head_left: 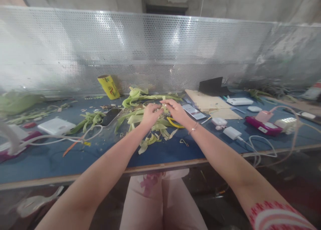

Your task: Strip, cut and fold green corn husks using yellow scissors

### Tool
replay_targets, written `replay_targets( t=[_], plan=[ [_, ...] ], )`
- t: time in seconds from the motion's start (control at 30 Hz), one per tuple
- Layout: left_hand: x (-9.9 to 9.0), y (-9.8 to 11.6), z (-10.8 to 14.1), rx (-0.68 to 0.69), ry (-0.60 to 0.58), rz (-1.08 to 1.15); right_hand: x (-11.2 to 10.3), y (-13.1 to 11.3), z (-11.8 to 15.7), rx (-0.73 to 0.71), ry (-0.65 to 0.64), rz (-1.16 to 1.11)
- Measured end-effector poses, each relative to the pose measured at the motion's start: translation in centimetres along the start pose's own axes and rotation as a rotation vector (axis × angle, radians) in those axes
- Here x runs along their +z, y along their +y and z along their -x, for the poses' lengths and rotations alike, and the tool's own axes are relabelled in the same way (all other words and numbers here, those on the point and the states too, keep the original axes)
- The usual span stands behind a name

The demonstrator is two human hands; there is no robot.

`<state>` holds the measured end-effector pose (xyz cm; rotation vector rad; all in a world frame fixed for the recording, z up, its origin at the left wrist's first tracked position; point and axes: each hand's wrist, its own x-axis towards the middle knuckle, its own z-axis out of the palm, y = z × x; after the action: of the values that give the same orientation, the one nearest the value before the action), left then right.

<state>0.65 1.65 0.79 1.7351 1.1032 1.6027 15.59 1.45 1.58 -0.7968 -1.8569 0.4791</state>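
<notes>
My left hand and my right hand come together over a pile of pale green, husk-like leaves on the blue table. Both have their fingers bent in a pinch. A small pale green piece of leaf shows between the fingertips, mostly hidden by them. Below the hands lie torn, curled leaf pieces. Longer green leaves are heaped just behind. A yellow band lies beside my right wrist.
A yellow roll leans near the perforated metal screen. A dark phone lies left, a lit phone right. White chargers, cables and a purple power strip stand at right; a white box at left.
</notes>
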Motion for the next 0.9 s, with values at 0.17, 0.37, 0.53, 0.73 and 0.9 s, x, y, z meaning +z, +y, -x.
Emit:
replay_targets(
  t=[0.17,0.37,0.53,0.73,0.9],
  plan=[
    [-0.1,0.0,0.0,-0.074,-0.150,0.051,0.2,-0.2,0.1,0.019,0.006,-0.032],
    [0.5,0.0,0.4,-0.307,-0.240,0.343,0.1,-0.4,0.1,0.060,0.033,-0.058],
    [0.5,0.3,0.7,-0.290,-0.267,0.451,0.2,-0.1,0.0,0.055,0.092,-0.150],
    [0.7,0.8,1.2,-0.227,-0.308,0.572,0.2,-0.3,0.1,0.076,0.124,-0.181],
    [1.0,1.5,1.7,-0.132,-0.220,0.587,0.7,-0.3,0.1,0.066,0.175,-0.190]
  ],
)
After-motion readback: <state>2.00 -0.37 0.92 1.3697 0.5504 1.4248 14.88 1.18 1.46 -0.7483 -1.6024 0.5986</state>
